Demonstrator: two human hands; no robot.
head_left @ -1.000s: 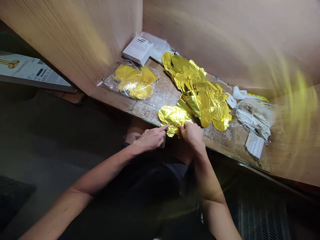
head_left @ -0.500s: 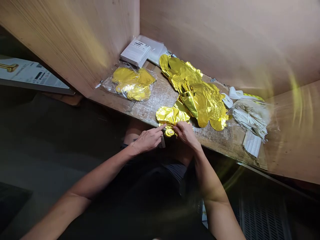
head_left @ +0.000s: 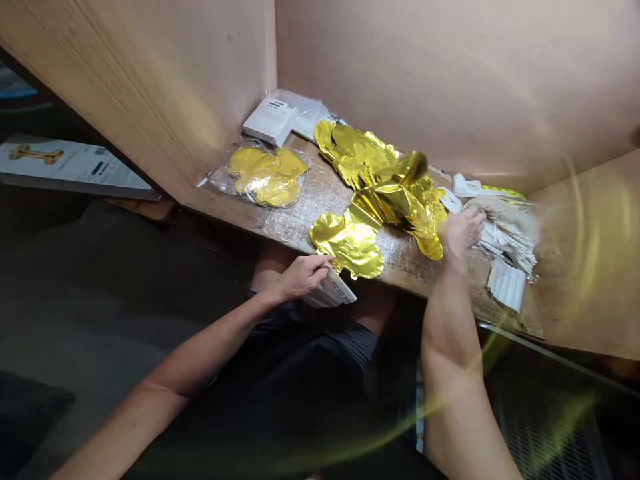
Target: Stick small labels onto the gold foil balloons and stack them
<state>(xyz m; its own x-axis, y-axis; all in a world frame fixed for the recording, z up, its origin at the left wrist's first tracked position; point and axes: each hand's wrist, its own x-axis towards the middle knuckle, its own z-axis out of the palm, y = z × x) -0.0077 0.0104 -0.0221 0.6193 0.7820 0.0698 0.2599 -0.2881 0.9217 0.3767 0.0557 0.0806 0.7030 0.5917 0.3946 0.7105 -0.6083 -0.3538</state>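
My left hand (head_left: 304,276) is closed on a white printed packet (head_left: 334,292) that sticks out below the shelf edge, its index finger stretched to a flat gold foil balloon (head_left: 354,245). That balloon lies at the front of the shelf, its lower lobe over the edge. Out to the right, my right hand (head_left: 463,232), somewhat blurred, is over the near side of a bundle of thin white straws (head_left: 507,243); its fingers look apart. Between the hands, a heap of gold foil balloons (head_left: 367,160) spreads back across the shelf, one piece curling up in a blur.
Gold balloons in a clear bag (head_left: 270,175) lie on the left. Behind them stands a stack of white packs (head_left: 270,120). A roll of white tape (head_left: 465,185) and a ridged white piece (head_left: 507,285) are at the right. Wooden walls enclose the shelf (head_left: 300,223).
My right hand has left the front balloon and moved right to the straws. The front balloon now lies flatter. More of the packet shows in my left hand, and the heap's right part has lifted.
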